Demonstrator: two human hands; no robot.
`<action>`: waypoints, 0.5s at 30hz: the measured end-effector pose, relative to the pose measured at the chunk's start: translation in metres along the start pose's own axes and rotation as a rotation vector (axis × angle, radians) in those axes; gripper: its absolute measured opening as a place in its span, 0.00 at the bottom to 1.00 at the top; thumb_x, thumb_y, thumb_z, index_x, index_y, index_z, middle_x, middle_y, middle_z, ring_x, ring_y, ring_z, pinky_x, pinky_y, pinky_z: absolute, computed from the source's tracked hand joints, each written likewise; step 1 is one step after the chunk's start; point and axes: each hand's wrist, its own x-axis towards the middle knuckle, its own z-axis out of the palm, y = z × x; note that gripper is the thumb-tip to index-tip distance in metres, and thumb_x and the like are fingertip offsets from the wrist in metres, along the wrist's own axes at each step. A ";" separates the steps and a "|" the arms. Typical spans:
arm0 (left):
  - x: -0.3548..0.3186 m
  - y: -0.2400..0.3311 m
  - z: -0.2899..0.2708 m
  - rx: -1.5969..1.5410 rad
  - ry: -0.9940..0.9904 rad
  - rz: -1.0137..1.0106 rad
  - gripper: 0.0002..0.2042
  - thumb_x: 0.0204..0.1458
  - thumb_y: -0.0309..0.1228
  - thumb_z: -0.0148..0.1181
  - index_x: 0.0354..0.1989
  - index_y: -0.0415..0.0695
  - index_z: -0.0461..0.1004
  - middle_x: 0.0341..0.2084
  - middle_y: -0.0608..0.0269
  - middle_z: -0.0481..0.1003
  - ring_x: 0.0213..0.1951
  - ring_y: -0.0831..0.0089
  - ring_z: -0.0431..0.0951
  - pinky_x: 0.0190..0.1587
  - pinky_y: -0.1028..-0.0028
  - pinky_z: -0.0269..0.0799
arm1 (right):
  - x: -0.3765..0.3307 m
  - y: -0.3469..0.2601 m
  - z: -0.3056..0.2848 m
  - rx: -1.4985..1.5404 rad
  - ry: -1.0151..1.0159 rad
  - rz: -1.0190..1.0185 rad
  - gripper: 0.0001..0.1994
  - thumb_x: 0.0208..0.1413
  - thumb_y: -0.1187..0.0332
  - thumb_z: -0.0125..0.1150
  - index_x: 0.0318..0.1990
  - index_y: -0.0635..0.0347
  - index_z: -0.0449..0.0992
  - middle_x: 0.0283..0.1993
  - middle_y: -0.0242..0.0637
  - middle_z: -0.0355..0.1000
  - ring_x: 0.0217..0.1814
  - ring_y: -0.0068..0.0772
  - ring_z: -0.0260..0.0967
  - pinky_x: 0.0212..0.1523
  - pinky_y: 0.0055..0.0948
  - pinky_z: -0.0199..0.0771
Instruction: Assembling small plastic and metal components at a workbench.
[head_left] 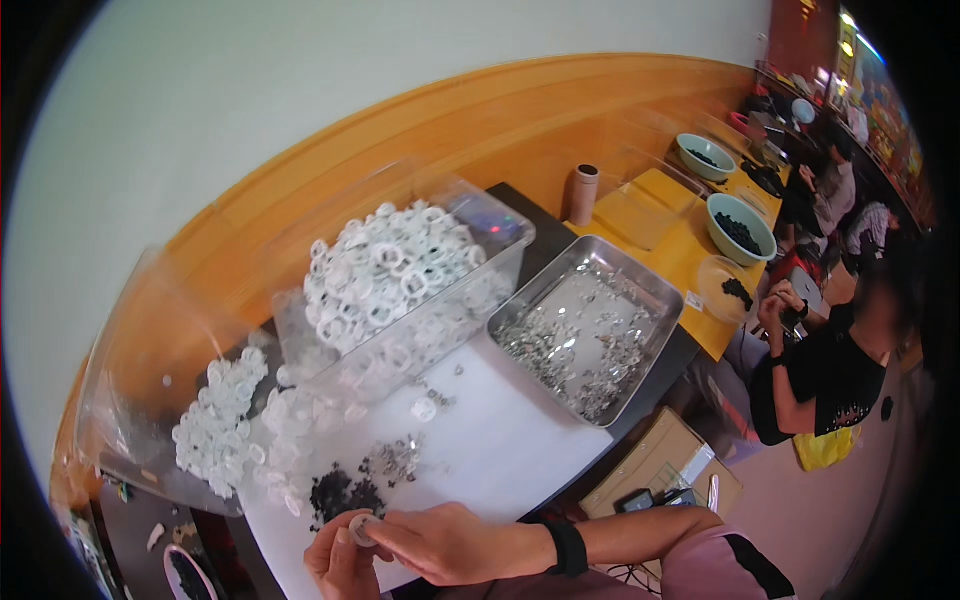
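Close to the near edge of the white work surface (530, 400), my left hand (335, 560) pinches a small round white plastic piece (363, 531). My right hand (445, 540), with a black band on its wrist, reaches in from the right. Its fingers are closed against the same piece, and whether a smaller part sits between them is too small to tell. Just beyond my hands lie a pile of small black parts (340, 495) and a scatter of small shiny metal parts (398, 460). One more white round piece (424, 409) lies farther off.
A clear bin (480, 270) heaped with white ring pieces stands behind; more pieces (220, 415) spill at left. A metal tray (640, 400) holds small metal parts. An open cardboard box (660, 450) sits lower right. Co-workers sit along the yellow-covered table (655, 260) with green bowls (740, 230).
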 end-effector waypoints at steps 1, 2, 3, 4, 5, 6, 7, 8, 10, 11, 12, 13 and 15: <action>0.000 -0.006 -0.009 -0.050 0.011 0.030 0.16 0.59 0.34 0.50 0.44 0.30 0.72 0.32 0.54 0.76 0.29 0.69 0.76 0.32 0.71 0.73 | 0.001 -0.004 -0.001 -0.003 -0.003 -0.014 0.20 0.50 0.77 0.56 0.52 0.65 0.62 0.32 0.38 0.67 0.28 0.42 0.71 0.24 0.34 0.70; -0.002 -0.011 -0.014 -0.041 0.039 0.063 0.17 0.58 0.35 0.49 0.42 0.29 0.72 0.30 0.52 0.76 0.25 0.69 0.74 0.27 0.73 0.71 | 0.004 -0.008 -0.005 -0.003 -0.008 -0.027 0.22 0.50 0.77 0.56 0.53 0.65 0.62 0.32 0.38 0.67 0.28 0.42 0.71 0.24 0.35 0.70; -0.004 -0.009 -0.021 -0.095 0.002 0.022 0.16 0.59 0.32 0.48 0.43 0.28 0.72 0.32 0.51 0.76 0.26 0.69 0.75 0.30 0.72 0.71 | 0.006 -0.011 -0.007 -0.013 -0.037 -0.012 0.23 0.49 0.78 0.57 0.55 0.66 0.62 0.32 0.38 0.67 0.29 0.41 0.71 0.25 0.35 0.71; -0.003 -0.011 -0.030 -0.154 -0.039 -0.020 0.15 0.60 0.29 0.47 0.44 0.26 0.72 0.33 0.49 0.77 0.28 0.69 0.75 0.33 0.72 0.72 | 0.009 -0.010 -0.010 -0.087 -0.015 -0.039 0.23 0.48 0.78 0.57 0.54 0.67 0.63 0.32 0.39 0.67 0.30 0.42 0.70 0.26 0.36 0.71; -0.003 -0.012 -0.034 -0.139 -0.020 -0.054 0.15 0.59 0.29 0.46 0.43 0.26 0.72 0.33 0.48 0.77 0.26 0.69 0.75 0.32 0.72 0.71 | 0.009 -0.002 -0.007 -0.195 0.088 -0.095 0.23 0.47 0.80 0.58 0.54 0.65 0.67 0.32 0.38 0.68 0.25 0.39 0.70 0.22 0.33 0.70; -0.003 -0.013 -0.036 -0.119 -0.003 -0.088 0.15 0.59 0.28 0.45 0.43 0.27 0.72 0.32 0.47 0.77 0.24 0.69 0.74 0.30 0.72 0.71 | 0.014 -0.001 -0.014 -0.217 0.100 -0.061 0.19 0.49 0.79 0.59 0.51 0.65 0.69 0.32 0.39 0.68 0.25 0.40 0.70 0.22 0.33 0.71; -0.004 -0.017 -0.043 -0.143 -0.015 -0.120 0.15 0.59 0.28 0.45 0.43 0.27 0.72 0.32 0.47 0.77 0.25 0.70 0.74 0.31 0.73 0.70 | 0.020 0.005 -0.016 -0.211 0.125 -0.048 0.16 0.52 0.77 0.58 0.50 0.65 0.69 0.33 0.41 0.69 0.26 0.40 0.71 0.22 0.33 0.71; -0.007 -0.021 -0.050 -0.150 -0.006 -0.143 0.15 0.60 0.29 0.45 0.43 0.28 0.73 0.32 0.48 0.77 0.25 0.70 0.74 0.30 0.73 0.70 | 0.029 0.004 -0.022 -0.216 0.023 0.081 0.13 0.55 0.76 0.56 0.49 0.65 0.69 0.34 0.43 0.70 0.27 0.43 0.71 0.23 0.34 0.71; -0.008 -0.027 -0.056 -0.140 -0.007 -0.176 0.16 0.59 0.33 0.45 0.42 0.29 0.72 0.31 0.49 0.76 0.26 0.72 0.73 0.30 0.75 0.70 | 0.041 0.010 -0.026 -0.235 -0.070 0.169 0.13 0.55 0.75 0.56 0.49 0.64 0.69 0.36 0.43 0.70 0.29 0.44 0.72 0.27 0.36 0.72; -0.008 -0.031 -0.061 -0.154 0.012 -0.184 0.16 0.59 0.33 0.45 0.42 0.29 0.72 0.31 0.49 0.76 0.26 0.72 0.73 0.30 0.75 0.70 | 0.049 0.012 -0.025 -0.285 -0.156 0.196 0.10 0.55 0.74 0.54 0.45 0.64 0.69 0.35 0.44 0.69 0.31 0.49 0.71 0.29 0.41 0.71; -0.007 -0.035 -0.066 -0.176 -0.014 -0.177 0.16 0.60 0.32 0.44 0.43 0.29 0.71 0.32 0.50 0.76 0.28 0.72 0.73 0.30 0.75 0.70 | 0.057 0.015 -0.023 -0.335 -0.241 0.223 0.08 0.55 0.73 0.53 0.41 0.65 0.68 0.34 0.46 0.68 0.33 0.53 0.70 0.31 0.46 0.70; -0.007 -0.037 -0.069 -0.197 -0.047 -0.172 0.16 0.60 0.32 0.43 0.44 0.29 0.71 0.33 0.50 0.75 0.29 0.73 0.73 0.31 0.75 0.70 | 0.067 0.017 -0.020 -0.333 -0.259 0.232 0.08 0.55 0.73 0.53 0.41 0.65 0.68 0.34 0.46 0.68 0.33 0.53 0.70 0.31 0.46 0.70; -0.009 -0.042 -0.077 -0.246 -0.053 -0.169 0.15 0.61 0.31 0.44 0.45 0.30 0.71 0.33 0.51 0.76 0.29 0.73 0.72 0.33 0.74 0.69 | 0.084 0.020 -0.011 -0.464 -0.495 0.161 0.04 0.52 0.75 0.53 0.35 0.64 0.69 0.34 0.45 0.67 0.34 0.52 0.69 0.32 0.45 0.69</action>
